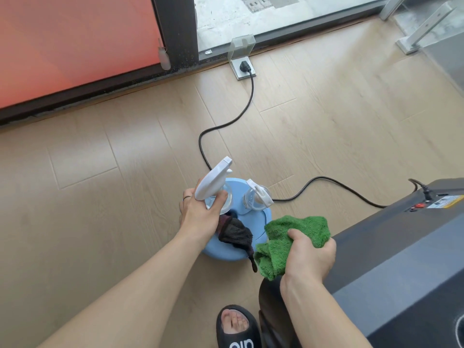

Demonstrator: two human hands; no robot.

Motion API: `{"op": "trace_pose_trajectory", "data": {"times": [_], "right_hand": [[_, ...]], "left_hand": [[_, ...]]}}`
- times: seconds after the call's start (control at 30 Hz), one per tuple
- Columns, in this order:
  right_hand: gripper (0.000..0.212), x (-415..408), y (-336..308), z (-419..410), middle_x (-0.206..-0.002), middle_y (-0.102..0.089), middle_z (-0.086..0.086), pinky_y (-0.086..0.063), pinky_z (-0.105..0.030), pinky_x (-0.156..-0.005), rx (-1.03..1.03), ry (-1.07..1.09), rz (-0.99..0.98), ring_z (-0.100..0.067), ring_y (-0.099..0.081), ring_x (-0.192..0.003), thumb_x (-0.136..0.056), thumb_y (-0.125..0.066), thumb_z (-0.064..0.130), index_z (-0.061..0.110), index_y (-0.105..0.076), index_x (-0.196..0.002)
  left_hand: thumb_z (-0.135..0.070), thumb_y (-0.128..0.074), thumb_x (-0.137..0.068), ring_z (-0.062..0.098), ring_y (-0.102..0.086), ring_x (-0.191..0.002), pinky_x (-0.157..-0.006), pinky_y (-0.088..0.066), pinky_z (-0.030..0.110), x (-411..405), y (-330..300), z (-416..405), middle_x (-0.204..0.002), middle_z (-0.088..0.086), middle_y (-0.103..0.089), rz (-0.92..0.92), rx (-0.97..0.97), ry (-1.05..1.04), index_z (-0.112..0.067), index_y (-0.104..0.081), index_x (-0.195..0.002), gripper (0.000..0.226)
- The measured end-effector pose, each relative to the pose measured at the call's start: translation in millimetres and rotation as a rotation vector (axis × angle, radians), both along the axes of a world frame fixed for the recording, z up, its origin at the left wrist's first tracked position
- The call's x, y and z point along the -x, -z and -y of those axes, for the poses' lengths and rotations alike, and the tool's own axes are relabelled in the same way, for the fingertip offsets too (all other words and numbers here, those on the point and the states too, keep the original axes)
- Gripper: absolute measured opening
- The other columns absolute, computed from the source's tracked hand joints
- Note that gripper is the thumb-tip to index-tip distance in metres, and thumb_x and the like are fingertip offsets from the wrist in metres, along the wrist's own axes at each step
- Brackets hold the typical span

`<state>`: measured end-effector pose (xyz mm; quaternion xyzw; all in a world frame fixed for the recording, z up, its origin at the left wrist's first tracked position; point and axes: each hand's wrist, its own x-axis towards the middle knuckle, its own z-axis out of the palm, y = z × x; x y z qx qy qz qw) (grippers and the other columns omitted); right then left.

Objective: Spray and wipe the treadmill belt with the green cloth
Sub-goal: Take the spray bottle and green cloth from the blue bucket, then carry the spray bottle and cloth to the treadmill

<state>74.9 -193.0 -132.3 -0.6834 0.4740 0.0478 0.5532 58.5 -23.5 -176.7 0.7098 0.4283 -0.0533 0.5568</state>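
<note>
Over wood floor (100, 172), spray bottle (213, 179) nozzle up-right.

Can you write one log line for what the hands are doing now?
left hand: holds spray bottle | right hand: grips green cloth | treadmill: not wiped yet

bare forearms, no sleeves, thin ring (187, 197) on the left hand (198, 217), black slide sandal (237, 327) with white lettering below it

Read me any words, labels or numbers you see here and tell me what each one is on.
"aia", roughly, in white letters on the black slipper; partly cut off, so uncertain.
Yellow and white label on the treadmill: too small and blurred to read.
Nothing readable on the spray bottle or green cloth.
</note>
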Motion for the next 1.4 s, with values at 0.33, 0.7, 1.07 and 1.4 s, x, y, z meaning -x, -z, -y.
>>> {"op": "trace_pose_trajectory", "data": {"times": [0.33, 0.7, 1.07, 1.4], "right_hand": [[0.032, 54.3, -100.6, -49.1, -0.095, -0.067, -0.002, -0.055, -0.038, -0.071, -0.094, -0.462, 0.011, -0.021, -0.066, -0.083, -0.081, -0.075, 0.012, 0.022, -0.056, -0.105], [0.035, 158.5, -229.4, -105.2, -0.09, -0.077, -0.003, -0.059, -0.052, -0.086, -0.32, -0.968, -0.139, -0.026, -0.074, -0.086, -0.069, -0.083, 0.027, 0.018, -0.067, -0.099], [0.038, 269.7, -288.5, -100.5, -0.094, -0.073, -0.004, -0.058, -0.049, -0.087, -0.27, -1.211, -0.151, -0.022, -0.072, -0.087, -0.071, -0.083, 0.031, 0.018, -0.061, -0.099], [0.04, 351.4, -320.5, -83.2, -0.101, -0.07, -0.011, -0.061, -0.049, -0.083, -0.32, -1.341, -0.283, -0.029, -0.071, -0.088, -0.071, -0.08, 0.011, 0.017, -0.058, -0.103]], "left_hand": [[-0.036, -0.076, -0.095, 0.024, -0.056, -0.112, -0.084, -0.045, 0.03, 80.2, -132.1, -41.5, -0.107, -0.005, -0.056, 0.14, -0.07, -0.136, -0.043, -0.06, -0.104, 0.02], [-0.022, -0.073, -0.09, 0.018, -0.067, -0.091, -0.071, -0.05, 0.024, 242.9, -271.1, -59.7, -0.098, -0.002, -0.073, 0.084, -0.048, -0.43, -0.024, -0.072, -0.101, 0.012], [-0.018, -0.075, -0.085, 0.003, -0.058, -0.069, -0.057, -0.045, 0.017, 377.9, -356.0, -13.0, -0.073, -0.01, -0.063, -0.027, 0.022, -0.605, -0.019, -0.065, -0.099, 0.017], [-0.024, -0.077, -0.09, 0.002, -0.06, -0.057, -0.054, -0.049, 0.011, 475.3, -386.5, 35.5, -0.059, -0.008, -0.065, 0.024, 0.107, -0.786, -0.023, -0.074, -0.099, 0.009]]}}
